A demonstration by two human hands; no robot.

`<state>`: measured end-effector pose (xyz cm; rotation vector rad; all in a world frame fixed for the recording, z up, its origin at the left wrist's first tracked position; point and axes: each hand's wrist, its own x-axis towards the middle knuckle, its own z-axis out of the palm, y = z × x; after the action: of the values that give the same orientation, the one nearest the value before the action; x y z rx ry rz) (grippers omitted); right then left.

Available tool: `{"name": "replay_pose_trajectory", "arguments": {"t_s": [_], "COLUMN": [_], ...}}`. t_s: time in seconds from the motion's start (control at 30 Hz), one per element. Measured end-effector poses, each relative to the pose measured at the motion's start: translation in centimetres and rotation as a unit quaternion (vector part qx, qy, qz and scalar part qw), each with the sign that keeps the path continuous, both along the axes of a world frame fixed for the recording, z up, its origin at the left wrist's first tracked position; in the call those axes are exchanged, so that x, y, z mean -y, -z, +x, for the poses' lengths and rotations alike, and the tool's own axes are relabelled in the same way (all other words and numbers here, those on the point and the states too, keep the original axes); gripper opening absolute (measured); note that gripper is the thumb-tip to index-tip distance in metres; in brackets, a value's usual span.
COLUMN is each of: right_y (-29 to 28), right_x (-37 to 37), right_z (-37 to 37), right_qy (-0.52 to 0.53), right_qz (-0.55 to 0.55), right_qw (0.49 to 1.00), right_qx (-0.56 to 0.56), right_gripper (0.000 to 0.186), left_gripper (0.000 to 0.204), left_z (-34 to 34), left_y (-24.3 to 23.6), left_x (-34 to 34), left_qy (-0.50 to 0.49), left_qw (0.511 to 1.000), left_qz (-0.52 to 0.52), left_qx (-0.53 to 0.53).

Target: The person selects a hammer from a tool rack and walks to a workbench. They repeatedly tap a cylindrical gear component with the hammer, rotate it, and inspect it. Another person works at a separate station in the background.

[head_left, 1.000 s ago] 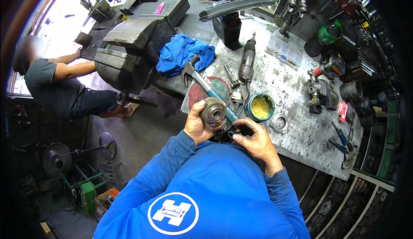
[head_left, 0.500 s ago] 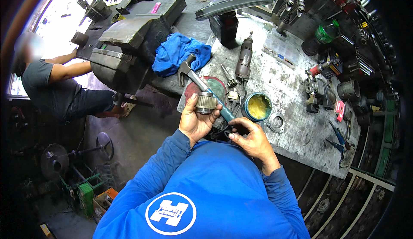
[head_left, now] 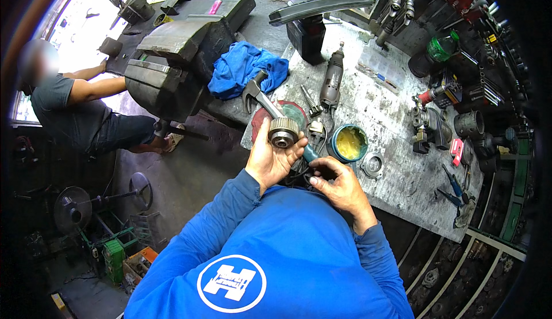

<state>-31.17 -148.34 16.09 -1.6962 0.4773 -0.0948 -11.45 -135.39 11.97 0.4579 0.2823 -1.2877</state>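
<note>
My left hand point(head_left: 270, 166) is closed round a toothed metal gear point(head_left: 284, 131), its round end with a central bore tilted up toward me. My right hand point(head_left: 338, 184) is curled, thumb against the fingers, beside the handle end of a claw hammer point(head_left: 267, 103); a small dark thing shows at the fingertips, too small to name. The hammer's head is by a crumpled blue cloth point(head_left: 244, 70), and the gear covers part of its handle. An open tub of yellow grease point(head_left: 349, 143) stands just beyond my right hand, with a metal ring point(head_left: 372, 164) beside it.
On the metal bench point(head_left: 402, 187) lie a die grinder point(head_left: 332, 80) and pliers point(head_left: 451, 189). A big vise point(head_left: 172, 60) stands at the left. Beyond it a person point(head_left: 75, 100) leans on the bench. Tools hang along the right wall.
My left hand has tipped the gear so that its bored end faces me. My right hand's fingers have shifted slightly near the hammer handle. The view has moved a little.
</note>
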Motion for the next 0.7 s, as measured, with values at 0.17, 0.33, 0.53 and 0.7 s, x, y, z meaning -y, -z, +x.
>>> {"name": "replay_pose_trajectory", "arguments": {"t_s": [0.17, 0.33, 0.53, 0.7], "right_y": [-0.14, -0.21, -0.01, -0.09], "right_x": [0.07, 0.07, 0.02, 0.02], "right_z": [-0.15, -0.27, -0.28, -0.27], "right_qy": [0.004, 0.002, 0.002, 0.002], "right_qz": [-0.001, -0.002, -0.02, -0.008], "right_qw": [1.0, 1.0, 1.0, 1.0], "right_qx": [-0.005, -0.012, 0.008, 0.0], "right_gripper": [0.036, 0.036, 0.036, 0.037], "left_gripper": [0.073, 0.072, 0.076, 0.08], "left_z": [-0.04, -0.21, -0.25, 0.03], "left_y": [0.38, 0.52, 0.6, 0.33], "left_x": [0.03, -0.04, -0.11, -0.14], "left_qy": [-0.006, 0.006, 0.01, 0.027], "left_qw": [0.999, 1.0, 1.0, 1.0], "left_qz": [0.024, 0.008, 0.005, 0.007], "left_qx": [0.027, 0.028, 0.017, 0.002]}}
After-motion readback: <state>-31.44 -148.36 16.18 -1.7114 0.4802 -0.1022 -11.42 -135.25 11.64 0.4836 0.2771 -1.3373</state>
